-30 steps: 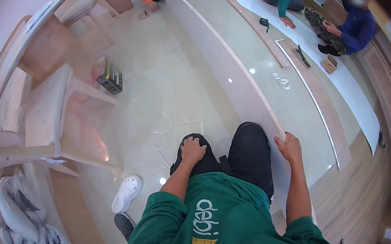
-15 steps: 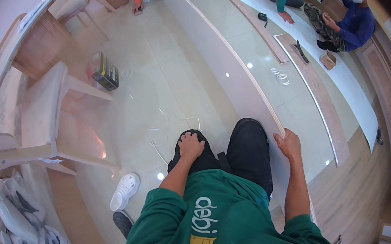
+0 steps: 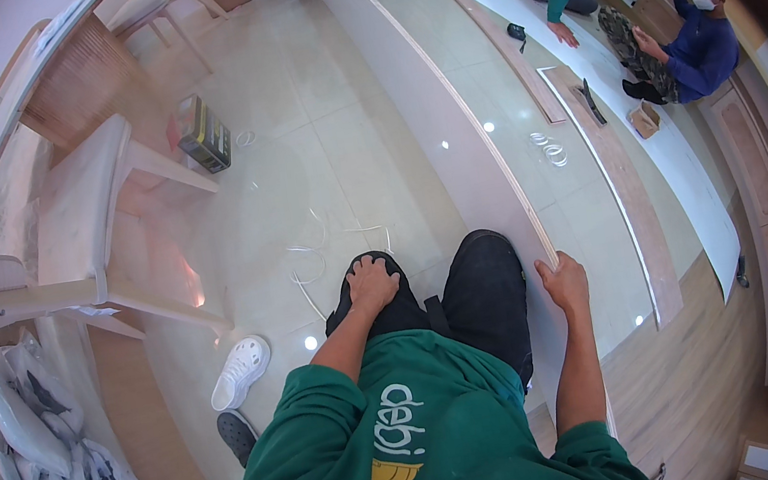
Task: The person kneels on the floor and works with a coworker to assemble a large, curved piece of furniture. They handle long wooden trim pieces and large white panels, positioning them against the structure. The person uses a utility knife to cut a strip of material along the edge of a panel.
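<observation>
Fingers of the right hand (image 3: 564,281) curl over the near end of the long board (image 3: 446,121), which stands on edge and runs toward twelve o'clock. Left hand (image 3: 372,281) rests spread on the left knee (image 3: 384,305). Bare tile floor (image 3: 331,149) lies open at eleven o'clock.

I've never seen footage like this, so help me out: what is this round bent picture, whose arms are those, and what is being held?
A fisheye camera on a person's head looks down, which bends straight edges. The green sleeves at the bottom are that person's own. Their left hand rests on their knee in dark trousers. Their right hand grips the edge of a long pale board standing on edge over the tiled floor. Another person's hand holds its far end. Two more people crouch by flat panels at upper right.
</observation>
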